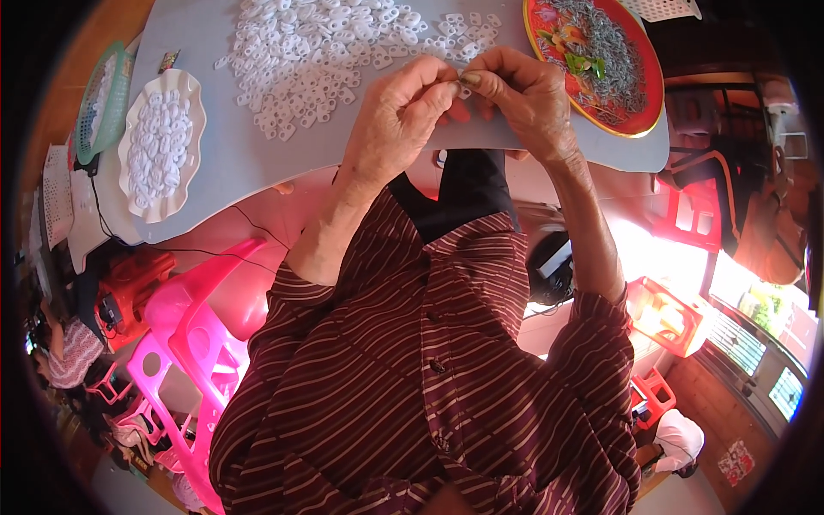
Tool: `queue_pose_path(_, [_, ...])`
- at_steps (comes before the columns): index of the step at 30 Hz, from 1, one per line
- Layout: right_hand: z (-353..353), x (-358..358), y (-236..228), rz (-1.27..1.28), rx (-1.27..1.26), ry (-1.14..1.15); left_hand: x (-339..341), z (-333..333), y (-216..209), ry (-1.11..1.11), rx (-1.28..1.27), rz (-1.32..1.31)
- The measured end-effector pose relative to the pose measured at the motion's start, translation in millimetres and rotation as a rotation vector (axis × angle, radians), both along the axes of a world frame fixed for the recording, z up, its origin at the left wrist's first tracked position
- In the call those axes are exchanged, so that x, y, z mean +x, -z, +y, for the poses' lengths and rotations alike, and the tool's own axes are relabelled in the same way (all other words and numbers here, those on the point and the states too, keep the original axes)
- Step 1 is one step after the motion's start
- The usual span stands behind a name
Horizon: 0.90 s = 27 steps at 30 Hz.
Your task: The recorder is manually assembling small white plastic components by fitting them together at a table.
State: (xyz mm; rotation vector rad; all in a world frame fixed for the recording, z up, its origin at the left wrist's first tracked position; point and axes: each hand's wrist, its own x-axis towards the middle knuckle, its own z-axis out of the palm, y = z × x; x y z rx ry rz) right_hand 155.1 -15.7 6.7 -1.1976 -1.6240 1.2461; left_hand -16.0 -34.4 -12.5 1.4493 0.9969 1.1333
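Above the table's near edge, my left hand (399,124) and my right hand (534,105) meet, with thumbs and forefingers pinched together. Between the fingertips shows a small white plastic piece (464,91), mostly covered by them. Whether a metal bit is also held there, I cannot tell. Just beyond my hands lies a wide pile of small white plastic pieces with holes (296,64). Right of my right hand, a red round tray with a gold rim (650,103) carries a heap of thin grey metal bits (611,60).
On the grey table (219,172), a white wavy-edged dish (196,129) holds more white pieces at the left. Beside it leans a green mesh basket (112,112). Pink plastic chairs (184,343) stand lower left, a red stool (665,318) lower right. Other people sit farther back.
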Motion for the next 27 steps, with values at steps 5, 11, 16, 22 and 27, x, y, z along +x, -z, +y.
queue_pose_path(5, [-2.2,-3.7,0.9,-0.048,0.025,0.006,1.9,-1.7,3.8,-0.036,0.06,0.027])
queue_pose_path(11, [1.0,-5.6,10.0,0.047,0.049,0.034,2.4,-0.8,7.8,-0.024,-0.029,-0.1])
queue_pose_path(16, [-0.8,-8.2,8.6,0.046,0.059,0.068,0.3,-0.2,7.2,-0.011,-0.109,-0.175])
queue_pose_path(22, [-1.6,-12.2,11.1,0.072,0.142,0.11,4.3,0.4,10.9,-0.017,-0.01,-0.156])
queue_pose_path(27, [1.9,-9.9,5.1,-0.139,0.125,0.064,5.4,0.4,9.4,-0.071,0.09,-0.034])
